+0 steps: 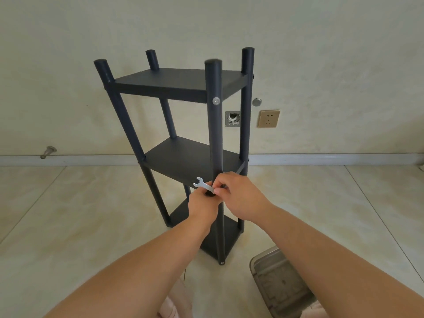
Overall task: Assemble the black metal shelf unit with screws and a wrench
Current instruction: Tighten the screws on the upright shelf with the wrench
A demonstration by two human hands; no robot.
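A small silver wrench [202, 183] is pinched between the curled fingers of the right hand [238, 193] and the left hand [203, 206], at the near post [214, 134] level with the middle shelf [179, 157]. The black shelf unit [183, 81] is stood upright on the tiled floor [68, 214] before a pale wall [68, 65], a silver screw [216, 101] seen on the near post at the top shelf. A metal tray [280, 283] is set on the floor to the right, and a socket [268, 118] is mounted on the wall.

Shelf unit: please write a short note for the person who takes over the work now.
Left hand holds the wrench at the middle shelf, front right post. Right hand pinches at the same joint; the screw there is hidden.
Shelf unit stands upright, three shelves on four posts.
Done: top front screw is in.
Left: tighten this joint; check the others.
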